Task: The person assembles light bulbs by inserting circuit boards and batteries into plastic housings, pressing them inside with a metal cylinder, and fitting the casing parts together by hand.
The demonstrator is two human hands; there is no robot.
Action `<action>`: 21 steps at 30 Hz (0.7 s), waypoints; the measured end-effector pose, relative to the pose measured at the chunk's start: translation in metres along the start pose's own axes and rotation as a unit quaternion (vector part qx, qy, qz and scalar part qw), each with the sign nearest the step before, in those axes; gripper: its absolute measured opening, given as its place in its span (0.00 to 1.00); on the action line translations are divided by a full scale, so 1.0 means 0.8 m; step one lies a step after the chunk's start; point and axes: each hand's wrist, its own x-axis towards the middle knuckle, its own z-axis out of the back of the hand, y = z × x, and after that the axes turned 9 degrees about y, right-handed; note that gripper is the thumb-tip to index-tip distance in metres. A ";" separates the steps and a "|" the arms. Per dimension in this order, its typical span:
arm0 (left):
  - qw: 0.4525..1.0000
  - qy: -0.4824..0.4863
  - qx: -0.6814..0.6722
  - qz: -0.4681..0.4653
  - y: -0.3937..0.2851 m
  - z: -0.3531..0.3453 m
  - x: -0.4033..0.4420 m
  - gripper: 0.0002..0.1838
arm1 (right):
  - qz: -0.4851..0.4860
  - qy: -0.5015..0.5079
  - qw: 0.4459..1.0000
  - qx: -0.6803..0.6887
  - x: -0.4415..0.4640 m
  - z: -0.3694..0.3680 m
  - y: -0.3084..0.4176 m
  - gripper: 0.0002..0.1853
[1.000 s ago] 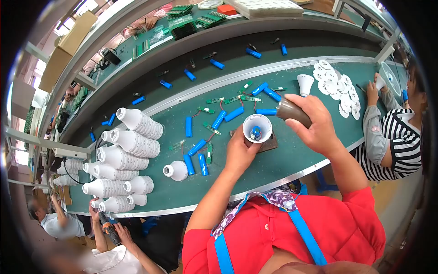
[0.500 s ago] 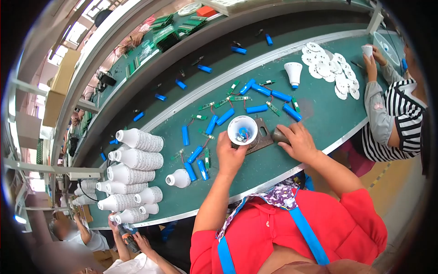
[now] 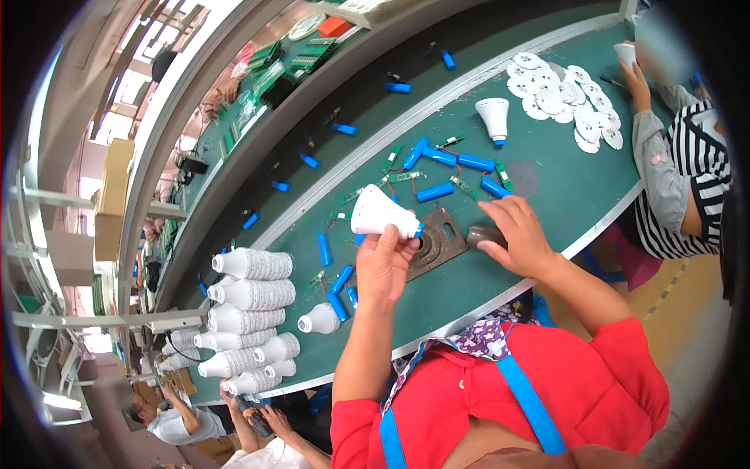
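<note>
My left hand point(image 3: 384, 267) grips a white bulb housing point(image 3: 380, 213) near its narrow end, which has a blue tip. The housing is tilted, its wide end pointing up and left. Just right of it, a dark metal plate point(image 3: 449, 244) with a round socket and a slot lies on the bench. My right hand point(image 3: 519, 238) is beside a dark brown cylinder point(image 3: 486, 234) lying at the plate's right edge. Its fingers are apart, with the thumb close to the cylinder; whether they touch is unclear.
Blue battery cells point(image 3: 435, 192) wired to small green boards lie beyond the hands. White housings point(image 3: 251, 293) are stacked at left; another housing point(image 3: 494, 119) stands farther back. White discs point(image 3: 551, 95) are heaped at right. Cells also lie on the dark belt point(image 3: 367, 105). Co-workers sit on both sides.
The housing in my left hand has risen off the plate and tipped from mouth-up onto its side, uncovering the plate's socket. My right hand's fingers have lifted and spread from the cylinder.
</note>
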 end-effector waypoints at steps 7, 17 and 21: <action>0.990 0.070 0.051 0.107 0.055 -0.084 0.040 0.16 | -0.059 0.034 0.965 0.252 0.033 0.040 -0.003 0.38; 0.933 0.179 0.235 0.204 0.092 -0.130 0.093 0.21 | -0.202 -0.103 0.973 -0.043 0.018 0.059 -0.136 0.30; 0.914 0.194 0.304 0.187 0.076 -0.116 0.115 0.22 | -0.238 -0.095 0.951 -0.173 0.017 0.062 -0.199 0.29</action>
